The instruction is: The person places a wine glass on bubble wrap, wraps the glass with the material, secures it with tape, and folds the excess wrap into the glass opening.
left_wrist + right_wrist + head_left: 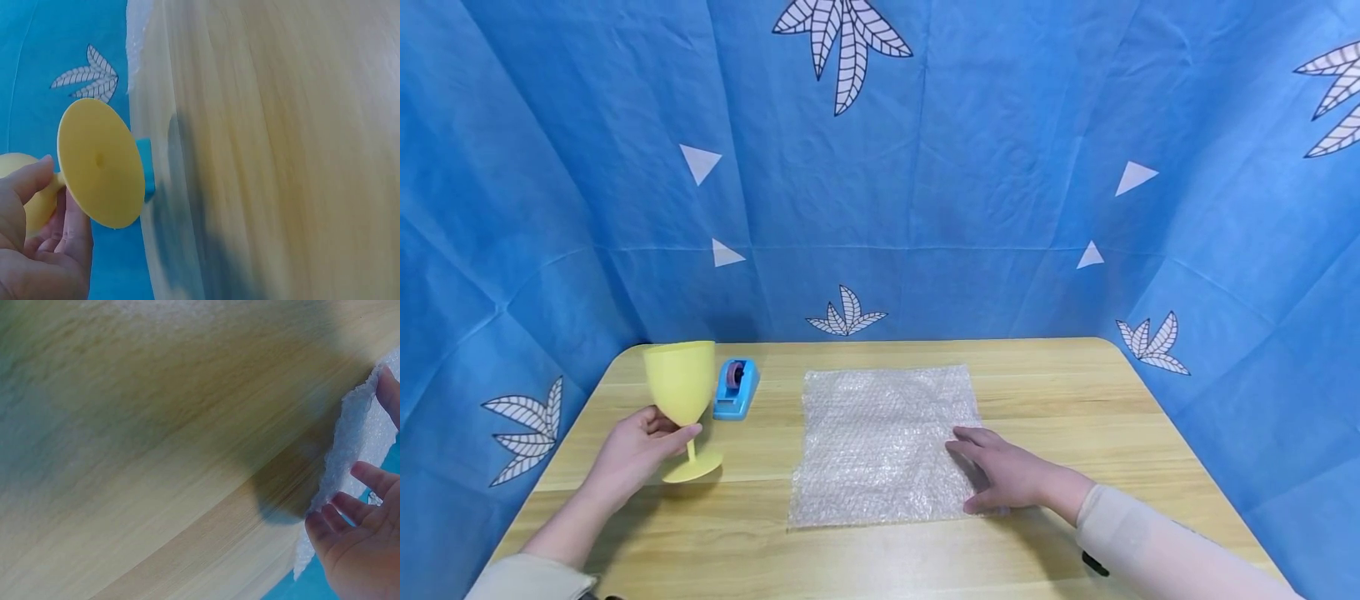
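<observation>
A yellow goblet (682, 383) is in my left hand (638, 446), whose thumb and fingers grip it around the stem just under the bowl. In the left wrist view its round base (100, 164) faces the camera, raised off the table. My right hand (1011, 471) lies at the right edge of a flat sheet of bubble wrap (883, 446), its fingers spread and touching the sheet. The right wrist view shows the fingertips (344, 503) against the bubble wrap's edge (353, 434), with no curl round it.
A blue tape dispenser (736, 390) with a roll of tape stands just right of the goblet, near the back. The wooden table (1052, 383) has rounded far corners. A blue curtain (910, 183) with white leaf prints hangs behind and at both sides.
</observation>
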The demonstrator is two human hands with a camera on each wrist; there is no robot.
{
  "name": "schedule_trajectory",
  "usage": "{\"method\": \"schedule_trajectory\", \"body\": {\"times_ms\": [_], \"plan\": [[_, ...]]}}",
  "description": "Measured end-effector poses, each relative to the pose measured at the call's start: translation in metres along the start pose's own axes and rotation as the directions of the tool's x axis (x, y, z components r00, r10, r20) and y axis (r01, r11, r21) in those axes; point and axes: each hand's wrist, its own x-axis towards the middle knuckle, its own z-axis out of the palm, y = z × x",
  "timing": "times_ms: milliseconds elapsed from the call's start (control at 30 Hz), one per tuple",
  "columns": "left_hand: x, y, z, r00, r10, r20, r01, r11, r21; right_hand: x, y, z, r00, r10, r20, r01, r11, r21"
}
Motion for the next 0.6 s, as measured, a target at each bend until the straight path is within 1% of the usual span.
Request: {"method": "schedule_trajectory", "body": {"times_ms": [133, 267, 333, 500, 600], "plan": [[0.000, 0.009, 0.009, 0.999, -0.037, 0.025, 0.037, 0.999, 0.000, 0.000, 0.000, 0.001, 1.000, -0.004, -0.009, 0.004, 1.000, 0.001], [0.001, 0.016, 0.020, 0.998, -0.052, 0.041, 0.052, 0.999, 0.002, -0.001, -0.001, 0.001, 1.000, -0.005, -0.011, 0.005, 1.000, 0.006], [0.001, 0.020, 0.026, 0.997, -0.051, 0.050, 0.051, 0.999, -0.001, -0.001, -0.001, 0.001, 1.000, -0.003, -0.011, 0.003, 1.000, 0.010], [0.001, 0.030, 0.040, 0.996, -0.043, 0.082, 0.047, 0.997, -0.054, -0.001, 0.000, 0.001, 1.000, -0.001, -0.008, 0.002, 1.000, 0.009], [0.001, 0.035, 0.047, 0.994, -0.039, 0.100, 0.046, 0.997, -0.068, 0.000, 0.000, 0.001, 1.000, -0.005, -0.006, 0.005, 1.000, 0.004]]}}
